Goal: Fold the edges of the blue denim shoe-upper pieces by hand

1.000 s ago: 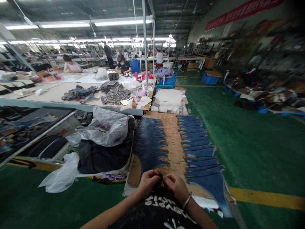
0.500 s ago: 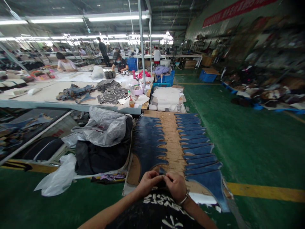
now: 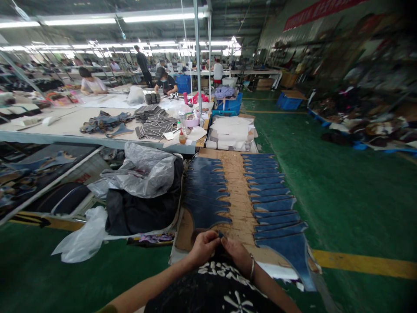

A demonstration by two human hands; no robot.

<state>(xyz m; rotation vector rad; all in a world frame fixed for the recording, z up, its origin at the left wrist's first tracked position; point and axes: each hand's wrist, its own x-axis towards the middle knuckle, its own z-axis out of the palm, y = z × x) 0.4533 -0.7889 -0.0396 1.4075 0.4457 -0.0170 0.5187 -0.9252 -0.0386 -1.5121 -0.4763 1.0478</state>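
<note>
My left hand (image 3: 206, 246) and my right hand (image 3: 235, 251) meet close to my body, fingertips pinched on a small blue cut piece (image 3: 220, 234). Most of that piece is hidden behind the fingers; a brown edge shows beside the left knuckles. In front of the hands lie two rows of overlapping blue cut pieces with tan edges, a left row (image 3: 205, 191) and a right row (image 3: 273, 204). The nearest piece of the right row (image 3: 286, 250) hangs over the board's front corner. A bracelet circles my right wrist.
Between the rows runs a brown board (image 3: 236, 187). To the left stands a bin with black cloth (image 3: 143, 213) and grey plastic (image 3: 150, 169). Behind is a long worktable (image 3: 68, 121) with dark striped pieces (image 3: 156, 121) and a glue bottle (image 3: 181, 138). Several people work farther back.
The hands have shifted slightly and a brown edge now shows by my left knuckles. The right hand has turned a little and sits lower. The whole view has drifted slightly.
</note>
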